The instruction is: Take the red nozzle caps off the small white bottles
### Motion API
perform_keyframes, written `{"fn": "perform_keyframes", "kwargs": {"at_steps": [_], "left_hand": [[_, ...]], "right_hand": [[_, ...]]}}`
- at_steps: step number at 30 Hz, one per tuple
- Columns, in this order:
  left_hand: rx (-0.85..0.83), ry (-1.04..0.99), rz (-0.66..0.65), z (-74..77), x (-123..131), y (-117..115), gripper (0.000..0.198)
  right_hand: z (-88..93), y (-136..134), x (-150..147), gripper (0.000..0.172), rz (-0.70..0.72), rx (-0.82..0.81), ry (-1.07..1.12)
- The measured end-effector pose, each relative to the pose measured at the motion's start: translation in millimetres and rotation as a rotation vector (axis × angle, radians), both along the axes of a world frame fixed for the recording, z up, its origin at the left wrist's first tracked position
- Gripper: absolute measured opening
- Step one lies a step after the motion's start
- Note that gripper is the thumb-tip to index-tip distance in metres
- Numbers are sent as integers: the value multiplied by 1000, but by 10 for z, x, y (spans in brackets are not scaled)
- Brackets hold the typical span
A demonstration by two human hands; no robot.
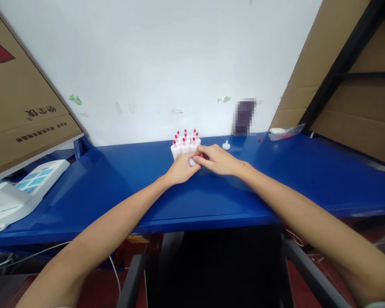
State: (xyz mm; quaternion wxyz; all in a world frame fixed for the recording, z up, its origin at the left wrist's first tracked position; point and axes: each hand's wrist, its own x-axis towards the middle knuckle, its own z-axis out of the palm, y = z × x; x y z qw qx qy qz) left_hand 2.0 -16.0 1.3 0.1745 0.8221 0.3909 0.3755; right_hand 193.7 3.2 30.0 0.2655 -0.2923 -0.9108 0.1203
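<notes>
Facing white wall [173, 60] at blue tabletop [192, 201], you clamp a white nozzle bottle [192, 162] in left hand [181, 168], axis tilted, red cap [198, 155] up-rightward, pinched by right hand [220, 160].

A: How does your desk [131, 171] look?
B: Smooth and glossy; you can see pale reflections in its paint-like coating.
A: And your bottles [185, 148]?
B: Smooth plastic, with plastic-looking red tips [184, 140]. Your loose white cap [226, 146] looks plastic too.
A: Your power strip [43, 175]?
B: Hard, smooth plastic. Your printed box [25, 85] is matt cardboard, your bag [287, 132] thin, shiny clear plastic, and your wall [179, 64] smooth, with rough peeled patches.
</notes>
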Motion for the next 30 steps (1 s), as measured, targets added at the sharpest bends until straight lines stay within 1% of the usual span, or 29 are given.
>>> {"fn": "perform_keyframes", "kwargs": {"at_steps": [2, 5, 8, 10, 12, 13, 14, 15, 17, 20, 22, 24, 30], "left_hand": [[5, -15, 1, -2, 16, -9, 20], [1, -52, -12, 4, 53, -32, 20], [1, -76, -27, 6, 81, -49, 24], [37, -68, -49, 2, 78, -53, 22], [78, -5, -88, -2, 61, -54, 17], [87, 12, -91, -2, 52, -55, 15], [93, 17, -96, -2, 45, -56, 14], [95, 21, -99, -1, 41, -58, 13], [85, 30, -101, 2, 42, -64, 13], [66, 47, -96, 9, 55, -72, 17], [63, 48, -85, 14, 60, -77, 18], [61, 47, -75, 18, 61, -81, 19], [45, 45, -75, 27, 62, -94, 20]], "right_hand": [[-5, 5, -14, 28, 37, 9, 24], [-27, 11, -67, 32, 93, 17, 148], [-53, 63, -113, 37, 118, -88, 258], [-57, 132, -108, 39, 104, -226, 372], [-44, 222, -44, 40, 55, -344, 493], [-32, 271, 13, 38, 19, -363, 517], [-21, 319, 84, 37, -18, -340, 501], [-12, 365, 163, 36, -55, -266, 450], [-10, 445, 322, 32, -136, -110, 217], [-50, 526, 482, 26, -368, -62, -170], [-79, 556, 521, 26, -470, -51, -335], [-89, 573, 529, 26, -496, -35, -413], [-42, 564, 519, 23, -508, -53, -516]]}}
